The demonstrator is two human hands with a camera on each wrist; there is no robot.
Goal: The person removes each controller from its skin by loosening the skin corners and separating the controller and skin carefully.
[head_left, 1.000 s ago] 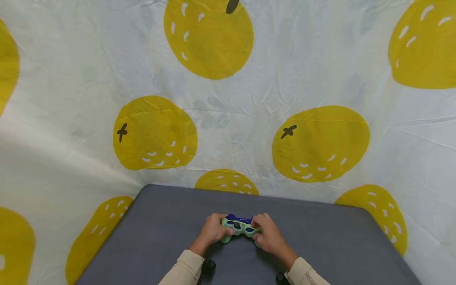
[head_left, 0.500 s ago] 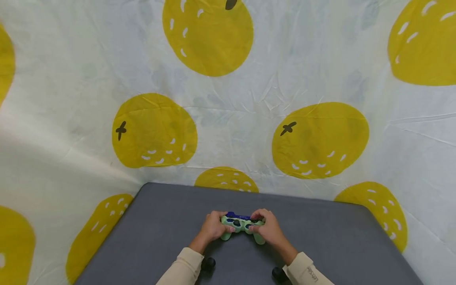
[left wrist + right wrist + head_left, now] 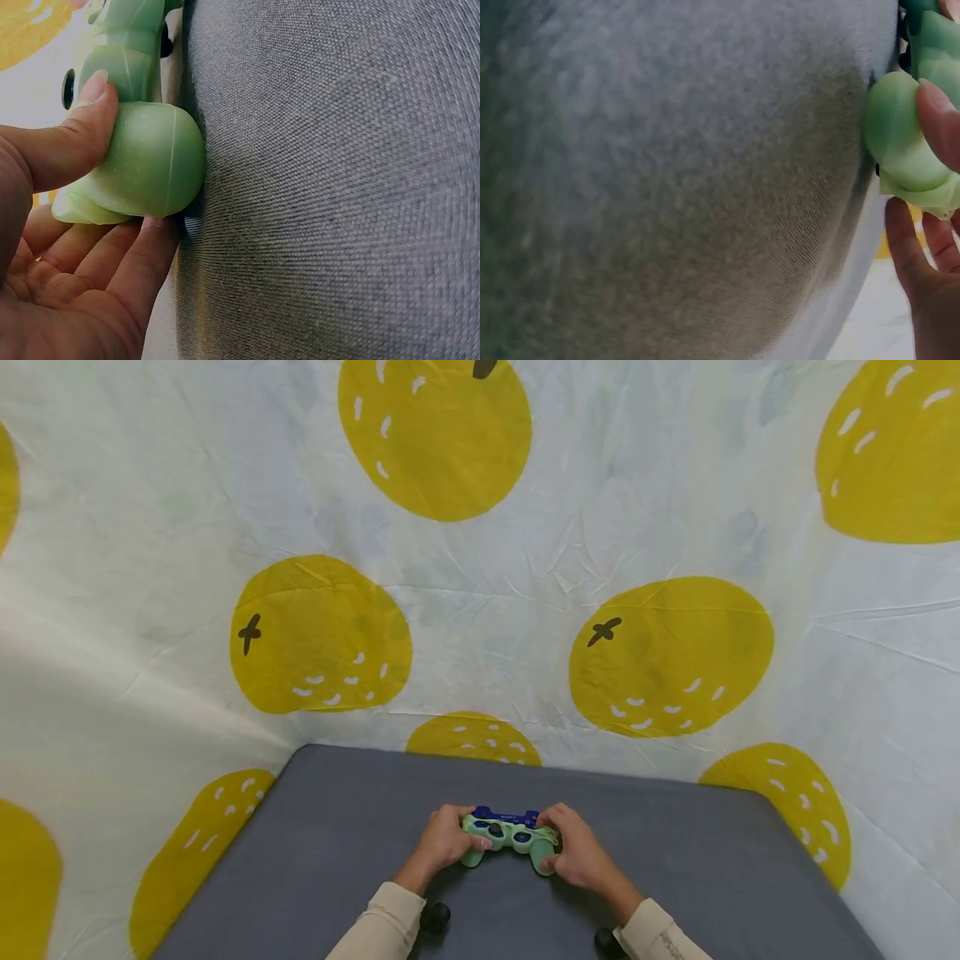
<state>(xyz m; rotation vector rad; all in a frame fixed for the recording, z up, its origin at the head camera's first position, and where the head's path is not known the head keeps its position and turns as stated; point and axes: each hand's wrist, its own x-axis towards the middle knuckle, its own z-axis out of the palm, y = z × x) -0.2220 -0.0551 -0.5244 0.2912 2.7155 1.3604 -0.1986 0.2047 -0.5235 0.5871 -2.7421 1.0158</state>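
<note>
A blue game controller [image 3: 506, 816] in a pale green rubbery cover [image 3: 522, 837] lies on the grey table in the head view. Its blue top edge shows bare above the cover. My left hand [image 3: 444, 838] holds the left end, thumb on the front face and fingers behind. In the left wrist view that thumb presses the green cover [image 3: 154, 154] near the rounded handle. My right hand [image 3: 581, 853] grips the right end, its thumb on the handle and index finger at the cover's upper edge. The right wrist view shows the green handle [image 3: 900, 131] close against the table.
The grey table [image 3: 375, 802] stretches around both hands. Behind it and at the sides hangs a white cloth [image 3: 480, 643] with yellow fruit prints. Black round wrist cameras stick out beneath both wrists, the left one [image 3: 435, 917] clearly visible.
My right hand has shifted from the controller's front face out to its right end, its thumb going from near the stick to the handle. The left hand keeps its hold.
</note>
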